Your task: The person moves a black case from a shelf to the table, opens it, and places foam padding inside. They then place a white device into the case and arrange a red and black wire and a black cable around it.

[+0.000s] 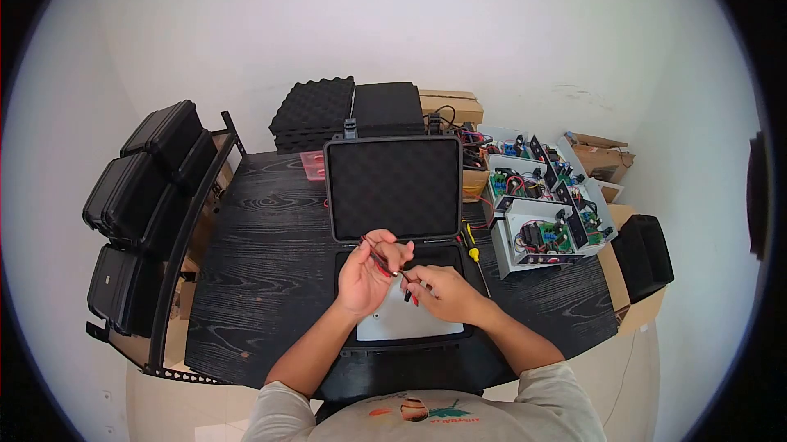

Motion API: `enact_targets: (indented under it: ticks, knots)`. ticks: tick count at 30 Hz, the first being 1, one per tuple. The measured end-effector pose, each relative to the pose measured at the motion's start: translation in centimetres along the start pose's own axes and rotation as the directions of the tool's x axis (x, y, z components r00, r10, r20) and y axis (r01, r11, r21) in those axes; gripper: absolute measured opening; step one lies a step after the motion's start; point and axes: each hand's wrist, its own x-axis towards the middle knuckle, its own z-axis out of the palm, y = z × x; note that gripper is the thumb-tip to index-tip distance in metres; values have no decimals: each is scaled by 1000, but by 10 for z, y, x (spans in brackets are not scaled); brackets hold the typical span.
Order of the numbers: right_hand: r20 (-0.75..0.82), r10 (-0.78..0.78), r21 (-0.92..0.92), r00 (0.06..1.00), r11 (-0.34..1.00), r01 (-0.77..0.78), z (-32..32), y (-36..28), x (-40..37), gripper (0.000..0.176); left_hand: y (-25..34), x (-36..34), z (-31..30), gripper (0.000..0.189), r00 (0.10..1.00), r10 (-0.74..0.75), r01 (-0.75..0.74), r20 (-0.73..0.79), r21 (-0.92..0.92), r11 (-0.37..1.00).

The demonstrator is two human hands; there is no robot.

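Above the open black case [393, 137], my left hand [366, 274] is raised with its fingers curled round a thin red and black item [379, 263], perhaps a cable or lead. Close on its right, my right hand [443, 290] pinches the same item, whose red and black ends stick out below the fingers. The exact shape is too small to tell. A light grey panel [393, 327] lies in the case's lower half, under both hands. Dark foam [393, 188] lines the upright lid.
Black cases [127, 196] stand on a rack at the left. Dark foam sheets [316, 110] are stacked behind the lid. A yellow and black screwdriver [473, 252] lies right of the case, near several open electronic units [541, 233]. A cardboard box [639, 311] stands at the far right.
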Motion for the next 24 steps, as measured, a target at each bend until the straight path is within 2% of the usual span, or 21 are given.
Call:
enact_targets:
  ticks: [3, 4, 7, 10, 13, 16, 19, 22, 24]
  knots:
    - [-70, 75, 139, 995, 988, -65, 10, -4, -2, 16, -3, -1, 6, 47, 993, -11, 32, -117, 186, 982]
    - [-105, 102, 189, 989, 979, -81, 13, -4, -3, 18, -2, -1, 9, 50, 993, -26, 54, -113, 253, 966]
    - [-120, 97, 494, 988, 869, -25, 21, 9, -1, 23, 1, -1, 11, 62, 992, -91, 121, -88, 449, 885]
    - [-111, 45, 625, 993, 780, 34, 21, 14, 2, 27, -1, -4, 6, 63, 995, -75, 98, -65, 535, 839]
    - [-221, -62, 468, 973, 869, 161, 29, 15, 0, 28, -2, -3, 4, 65, 995, -63, 91, -73, 512, 854]
    - [-274, -33, 267, 961, 958, 109, 24, 14, -2, 25, -8, -5, 4, 68, 992, -114, 124, -52, 541, 832]
    - [-342, -168, -30, 924, 985, 168, 15, 10, 0, 26, -8, -7, 8, 74, 960, -269, 277, -81, 415, 866]
    - [-451, -146, 55, 880, 980, 191, 13, -12, 6, 30, -10, -10, 2, 81, 939, -341, 335, -39, 318, 887]
    - [-489, -190, -41, 852, 980, 196, 17, -16, 6, 31, -11, -10, 6, 85, 948, -311, 316, -70, 343, 885]
